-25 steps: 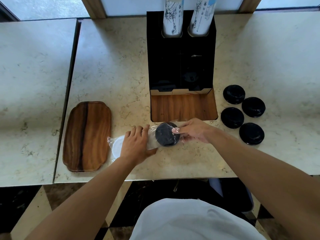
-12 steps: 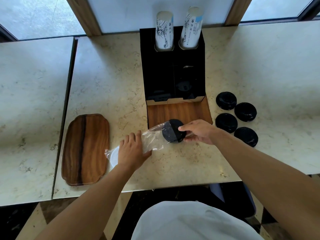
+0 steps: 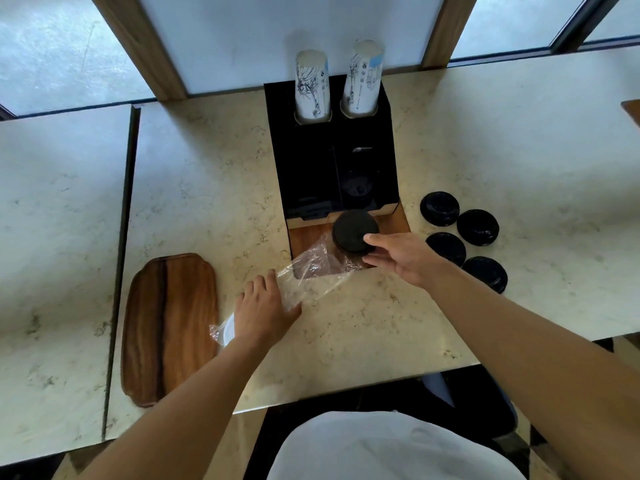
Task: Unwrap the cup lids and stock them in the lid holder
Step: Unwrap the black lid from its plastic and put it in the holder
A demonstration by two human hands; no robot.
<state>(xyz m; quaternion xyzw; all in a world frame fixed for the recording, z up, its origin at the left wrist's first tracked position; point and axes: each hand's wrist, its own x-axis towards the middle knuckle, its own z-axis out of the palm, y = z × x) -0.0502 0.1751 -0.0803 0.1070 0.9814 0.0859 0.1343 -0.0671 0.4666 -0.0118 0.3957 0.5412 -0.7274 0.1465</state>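
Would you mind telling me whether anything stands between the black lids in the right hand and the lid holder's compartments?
Nothing visible does. The right hand holds the black lids just before the lid holder, over its wooden base. The plastic wrap trails behind toward the left hand.

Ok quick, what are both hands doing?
Left hand: gripping the plastic wrapper.
Right hand: holding the black lids.
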